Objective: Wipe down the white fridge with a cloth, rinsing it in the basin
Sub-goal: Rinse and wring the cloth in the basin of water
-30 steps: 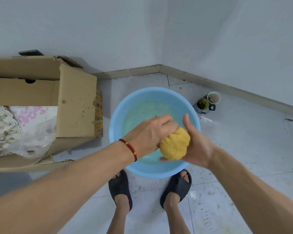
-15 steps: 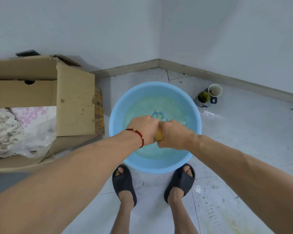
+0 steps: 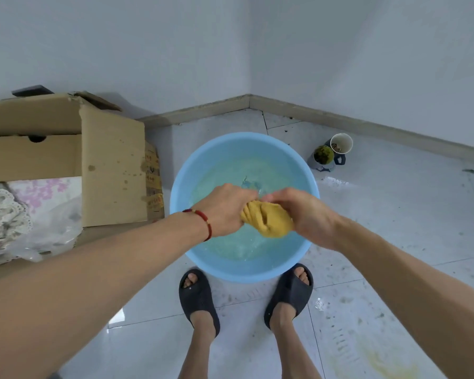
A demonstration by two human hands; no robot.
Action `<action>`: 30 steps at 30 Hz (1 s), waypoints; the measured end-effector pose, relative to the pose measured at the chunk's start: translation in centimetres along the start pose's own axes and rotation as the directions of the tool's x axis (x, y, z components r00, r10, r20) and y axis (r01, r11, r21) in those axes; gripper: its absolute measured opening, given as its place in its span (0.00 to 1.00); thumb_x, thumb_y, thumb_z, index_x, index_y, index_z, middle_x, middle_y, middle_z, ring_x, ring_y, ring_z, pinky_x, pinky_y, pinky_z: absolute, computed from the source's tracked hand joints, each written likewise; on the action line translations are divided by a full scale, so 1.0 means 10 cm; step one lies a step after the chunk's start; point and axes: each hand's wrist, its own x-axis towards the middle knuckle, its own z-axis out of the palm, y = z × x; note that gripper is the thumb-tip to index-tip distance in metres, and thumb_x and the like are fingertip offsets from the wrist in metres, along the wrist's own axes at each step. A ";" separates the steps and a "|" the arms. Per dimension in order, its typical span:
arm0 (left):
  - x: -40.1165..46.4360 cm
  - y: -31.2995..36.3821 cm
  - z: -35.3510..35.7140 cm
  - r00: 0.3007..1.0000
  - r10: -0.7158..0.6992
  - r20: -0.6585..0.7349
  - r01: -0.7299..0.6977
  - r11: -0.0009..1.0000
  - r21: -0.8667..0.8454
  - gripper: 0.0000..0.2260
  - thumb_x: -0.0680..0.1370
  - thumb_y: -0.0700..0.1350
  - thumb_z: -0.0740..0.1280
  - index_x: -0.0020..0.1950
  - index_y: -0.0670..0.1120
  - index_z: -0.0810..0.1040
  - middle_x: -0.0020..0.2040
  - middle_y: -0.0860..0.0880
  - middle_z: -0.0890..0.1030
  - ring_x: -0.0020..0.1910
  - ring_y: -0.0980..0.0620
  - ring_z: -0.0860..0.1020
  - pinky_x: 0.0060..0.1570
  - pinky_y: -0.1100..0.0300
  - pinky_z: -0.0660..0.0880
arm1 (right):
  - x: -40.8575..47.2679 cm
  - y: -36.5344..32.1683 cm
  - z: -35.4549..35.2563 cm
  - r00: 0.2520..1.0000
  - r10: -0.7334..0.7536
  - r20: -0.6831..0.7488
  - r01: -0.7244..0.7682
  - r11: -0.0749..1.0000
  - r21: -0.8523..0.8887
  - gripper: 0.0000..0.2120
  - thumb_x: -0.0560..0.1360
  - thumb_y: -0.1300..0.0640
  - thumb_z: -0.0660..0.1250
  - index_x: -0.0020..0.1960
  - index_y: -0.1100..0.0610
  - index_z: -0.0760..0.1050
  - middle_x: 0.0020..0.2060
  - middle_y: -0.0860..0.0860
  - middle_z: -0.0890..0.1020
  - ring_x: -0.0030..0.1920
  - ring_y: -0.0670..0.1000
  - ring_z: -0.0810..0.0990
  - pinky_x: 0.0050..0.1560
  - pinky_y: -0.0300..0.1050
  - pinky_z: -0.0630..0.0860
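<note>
A light blue basin [image 3: 184, 176] holding water stands on the tiled floor in the room's corner, just in front of my feet. Above its middle I hold a bunched yellow cloth [image 3: 268, 218]. My left hand [image 3: 225, 209], with a red bracelet at the wrist, grips the cloth's left end. My right hand [image 3: 303, 212] grips its right end from above. The cloth hangs between both hands over the water, which ripples under it. No fridge is in view.
An open cardboard box [image 3: 110, 165] with lace fabric and a plastic bag inside stands left of the basin. Two small cups [image 3: 331, 153] sit on the floor to the basin's right near the skirting board. Wet tiles lie to the right.
The cloth was a ball between my hands, then almost hidden between my two fists pressed together. Now my hands have parted a little and more of the cloth shows.
</note>
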 end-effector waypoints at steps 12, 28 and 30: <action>-0.13 0.05 -0.32 0.906 0.423 0.030 -0.383 0.786 0.485 0.09 0.71 0.39 0.72 0.42 0.47 0.72 0.35 0.49 0.77 0.29 0.44 0.78 0.25 0.59 0.65 | -0.25 -0.03 0.40 0.952 0.093 0.290 -0.055 0.989 -0.138 0.15 0.77 0.64 0.72 0.62 0.66 0.76 0.33 0.53 0.78 0.31 0.49 0.73 0.27 0.37 0.68; 0.04 0.10 0.00 0.876 -0.292 0.384 0.350 0.933 -0.088 0.14 0.68 0.41 0.73 0.30 0.45 0.69 0.27 0.49 0.70 0.28 0.47 0.71 0.28 0.60 0.65 | 0.15 0.04 0.41 0.913 -0.392 0.112 0.129 0.017 -0.991 0.11 0.77 0.56 0.66 0.56 0.59 0.71 0.44 0.57 0.82 0.43 0.64 0.81 0.38 0.50 0.70; 0.01 0.11 0.01 0.931 -0.275 0.242 0.268 0.961 0.059 0.10 0.70 0.44 0.71 0.35 0.48 0.71 0.31 0.50 0.72 0.35 0.43 0.75 0.32 0.58 0.68 | 0.11 0.02 0.46 0.942 -0.336 0.028 0.083 0.153 -0.985 0.08 0.74 0.56 0.68 0.50 0.58 0.72 0.40 0.55 0.80 0.43 0.62 0.80 0.37 0.48 0.70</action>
